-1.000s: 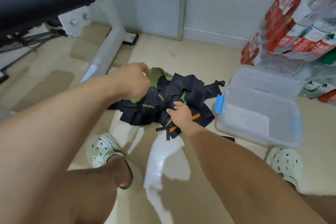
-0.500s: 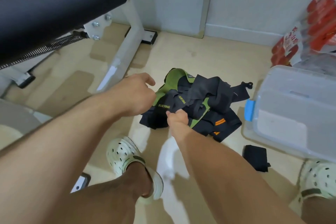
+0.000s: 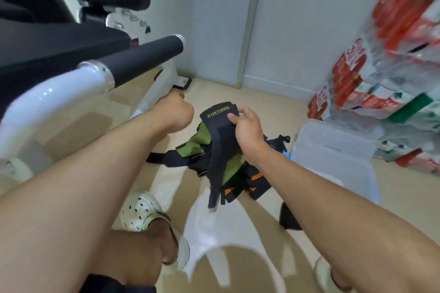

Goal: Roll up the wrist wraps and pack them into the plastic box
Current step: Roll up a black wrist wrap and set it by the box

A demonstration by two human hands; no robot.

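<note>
— Right hand (image 3: 246, 127) first: what does it have?

— Its fingers (image 3: 232, 118) pinch the top end of a black wrist wrap (image 3: 217, 150), the end printed XUEYING in green letters. That end is lifted above the floor (image 3: 262, 102) and the strip hangs down from the hand, its lower end dangling over the pile.

— And the left hand (image 3: 175, 114)?

— Curled into a loose fist just to the left of the lifted wrap, apart from it. I see nothing in it, though the palm side faces away from the head camera.

— Where are the other wraps?

— They lie in a tangled heap (image 3: 240, 173) on the floor below the right hand: black strips, green patches, some with orange stripes. One small dark piece (image 3: 289, 217) lies by itself nearer the person, under the right forearm.

— The plastic box?

— Clear plastic box (image 3: 333, 159) on the floor just to the right of the heap, open on top, with a blue latch (image 3: 287, 155) on the side facing the pile. Its inside is blurred; I cannot tell whether anything lies in it.

— Anything else around?

— White exercise frame with a black foam handle (image 3: 142, 57) at upper left, packs of bottled water (image 3: 381, 74) stacked behind the box, and a pale perforated clog (image 3: 140, 211) on the left foot.
</note>
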